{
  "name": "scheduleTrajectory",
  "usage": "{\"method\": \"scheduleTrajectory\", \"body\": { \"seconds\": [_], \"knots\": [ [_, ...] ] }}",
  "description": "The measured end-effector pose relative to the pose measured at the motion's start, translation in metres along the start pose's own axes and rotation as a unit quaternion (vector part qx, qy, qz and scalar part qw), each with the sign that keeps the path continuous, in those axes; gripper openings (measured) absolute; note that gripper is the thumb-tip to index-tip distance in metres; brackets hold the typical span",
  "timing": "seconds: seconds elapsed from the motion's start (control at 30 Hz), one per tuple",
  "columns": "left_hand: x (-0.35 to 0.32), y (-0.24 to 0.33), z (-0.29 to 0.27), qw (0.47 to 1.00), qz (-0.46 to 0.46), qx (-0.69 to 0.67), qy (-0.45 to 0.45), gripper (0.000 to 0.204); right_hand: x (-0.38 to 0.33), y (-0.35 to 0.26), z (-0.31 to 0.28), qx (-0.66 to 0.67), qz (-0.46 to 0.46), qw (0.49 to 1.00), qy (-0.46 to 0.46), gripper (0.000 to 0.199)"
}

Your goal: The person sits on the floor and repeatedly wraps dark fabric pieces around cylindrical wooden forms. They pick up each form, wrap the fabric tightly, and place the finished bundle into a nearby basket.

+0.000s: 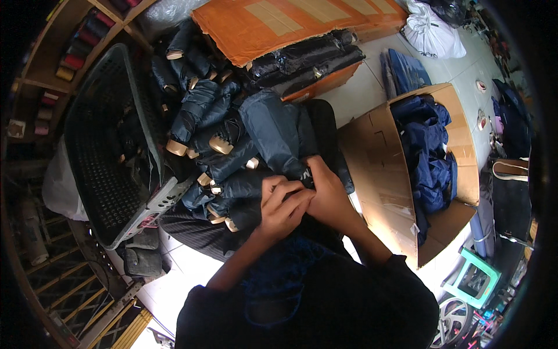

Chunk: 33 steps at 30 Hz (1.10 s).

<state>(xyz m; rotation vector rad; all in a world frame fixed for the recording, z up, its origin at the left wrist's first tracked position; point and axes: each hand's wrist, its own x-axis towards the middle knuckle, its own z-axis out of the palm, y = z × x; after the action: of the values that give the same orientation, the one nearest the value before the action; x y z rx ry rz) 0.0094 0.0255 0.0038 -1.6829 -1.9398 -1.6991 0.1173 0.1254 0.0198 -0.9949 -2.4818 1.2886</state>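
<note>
Dark folded umbrella (pixel 279 131) lies across my lap, its strap end pinched by my left hand (pixel 283 203) and right hand (pixel 326 195), both closed; a loosened pinch could roll it into the stacked umbrellas (pixel 203 122).

Daylight is falling from the upper right, brightening the pale floor (pixel 372 87), the white bag (pixel 433 32) and the orange cardboard (pixel 290 23), while the left side with the shelves (pixel 52 70) and the dark basket (pixel 99 151) is lying in dim shade. Glare is washing out the open box flap (pixel 378 168). The dark folded umbrellas (pixel 232 134) are losing detail. Fisheye distortion is bending edges, and a black vignette is ringing the slightly soft frame
</note>
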Motion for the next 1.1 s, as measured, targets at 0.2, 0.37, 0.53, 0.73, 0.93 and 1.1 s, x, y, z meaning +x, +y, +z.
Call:
{"method": "scheduleTrajectory", "body": {
  "seconds": [0.2, 0.37, 0.53, 0.73, 0.93, 1.1],
  "knots": [
    [0.002, -0.015, -0.003, 0.787, -0.359, -0.455, 0.210, 0.063, 0.004, -0.016, -0.012, 0.060, -0.086, 0.994, -0.024, 0.061],
    [0.008, -0.008, -0.011, 0.737, -0.443, -0.494, 0.129, 0.036, 0.008, -0.031, 0.004, 0.109, -0.079, 0.991, -0.008, 0.075],
    [0.015, 0.000, -0.016, 0.742, -0.445, -0.487, 0.117, 0.035, 0.014, -0.034, 0.009, 0.171, -0.038, 0.983, -0.052, 0.091],
    [0.029, -0.013, -0.035, 0.763, -0.423, -0.468, 0.142, 0.037, 0.020, -0.027, 0.014, 0.280, -0.063, 0.953, -0.099, 0.082],
    [0.026, -0.020, -0.037, 0.772, -0.460, -0.422, 0.122, 0.052, 0.004, -0.020, 0.035, 0.391, 0.076, 0.906, -0.144, 0.036],
    [0.019, -0.019, -0.044, 0.759, -0.433, -0.478, 0.086, 0.058, 0.008, -0.027, 0.036, 0.395, 0.055, 0.901, -0.169, 0.034]
  ]
}}
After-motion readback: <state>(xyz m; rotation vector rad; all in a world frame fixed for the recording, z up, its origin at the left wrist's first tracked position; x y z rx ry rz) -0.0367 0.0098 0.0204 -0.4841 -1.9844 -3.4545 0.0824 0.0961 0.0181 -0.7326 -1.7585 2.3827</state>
